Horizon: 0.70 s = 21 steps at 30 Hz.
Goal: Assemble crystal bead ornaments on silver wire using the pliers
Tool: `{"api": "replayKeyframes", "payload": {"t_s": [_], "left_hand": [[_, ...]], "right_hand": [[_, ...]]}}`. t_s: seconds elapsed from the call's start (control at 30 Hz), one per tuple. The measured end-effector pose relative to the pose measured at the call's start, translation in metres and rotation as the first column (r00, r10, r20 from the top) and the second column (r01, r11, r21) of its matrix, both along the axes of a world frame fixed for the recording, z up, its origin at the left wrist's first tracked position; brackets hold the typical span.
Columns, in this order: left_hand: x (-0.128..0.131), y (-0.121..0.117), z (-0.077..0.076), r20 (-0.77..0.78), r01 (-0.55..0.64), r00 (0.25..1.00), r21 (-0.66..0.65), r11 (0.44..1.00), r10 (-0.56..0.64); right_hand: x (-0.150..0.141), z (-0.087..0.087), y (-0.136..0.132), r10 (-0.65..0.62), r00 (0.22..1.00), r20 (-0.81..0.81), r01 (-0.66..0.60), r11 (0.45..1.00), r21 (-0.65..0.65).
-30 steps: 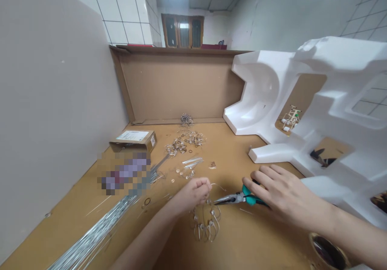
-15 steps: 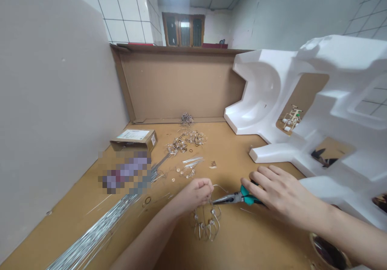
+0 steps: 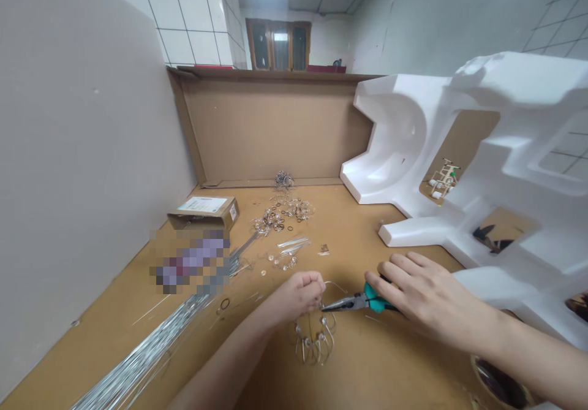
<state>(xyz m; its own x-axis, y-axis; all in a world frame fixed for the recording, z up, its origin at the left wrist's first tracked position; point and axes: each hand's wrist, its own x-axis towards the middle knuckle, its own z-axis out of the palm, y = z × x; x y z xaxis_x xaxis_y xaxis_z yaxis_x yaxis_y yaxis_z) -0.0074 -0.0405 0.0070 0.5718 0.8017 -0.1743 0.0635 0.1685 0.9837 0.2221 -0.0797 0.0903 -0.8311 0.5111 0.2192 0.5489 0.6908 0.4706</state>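
Observation:
My left hand (image 3: 304, 293) is closed on the top of a beaded wire ring (image 3: 316, 340), a loop of bent wire with clear beads along it. A curved wire end (image 3: 337, 286) sticks out to the right of my fingers. My right hand (image 3: 420, 290) is wrapped round the teal handles of long-nose pliers (image 3: 351, 303). The pliers' tips point left and meet the ring's upper right side, just below my left fingers. Whether the jaws grip the wire is too small to tell.
A bundle of straight wires (image 3: 151, 349) lies at the left, near a small cardboard box (image 3: 204, 212). Beaded wire pieces (image 3: 282, 214) and short cut wires (image 3: 293, 246) lie farther back. White foam packing (image 3: 413, 152) stands along the right; a cardboard wall (image 3: 275, 131) closes the back.
The pliers and my right hand have shifted slightly left, bringing the tips closer to the ring below my left fingers. My left hand keeps its hold almost in place.

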Motion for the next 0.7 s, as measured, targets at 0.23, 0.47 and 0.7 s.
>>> {"api": "replayKeyframes", "payload": {"t_s": [0.23, 0.47, 0.7], "left_hand": [[0.000, -0.001, 0.001, -0.033, -0.009, 0.999, 0.043, 0.999, 0.010], [0.001, -0.013, 0.014, -0.312, 0.084, 0.928, 0.707, 0.702, 0.203], [-0.004, -0.009, 0.021, -0.459, 0.274, 0.855, 0.794, 0.543, 0.240]], "right_hand": [[-0.001, -0.001, 0.000, -0.051, 0.998, -0.026, 0.049, 0.994, -0.093], [0.002, -0.003, -0.002, -0.338, 0.941, -0.016, 0.280, 0.805, -0.524], [0.001, -0.009, -0.003, -0.438, 0.890, -0.126, 0.258, 0.711, -0.654]]}}
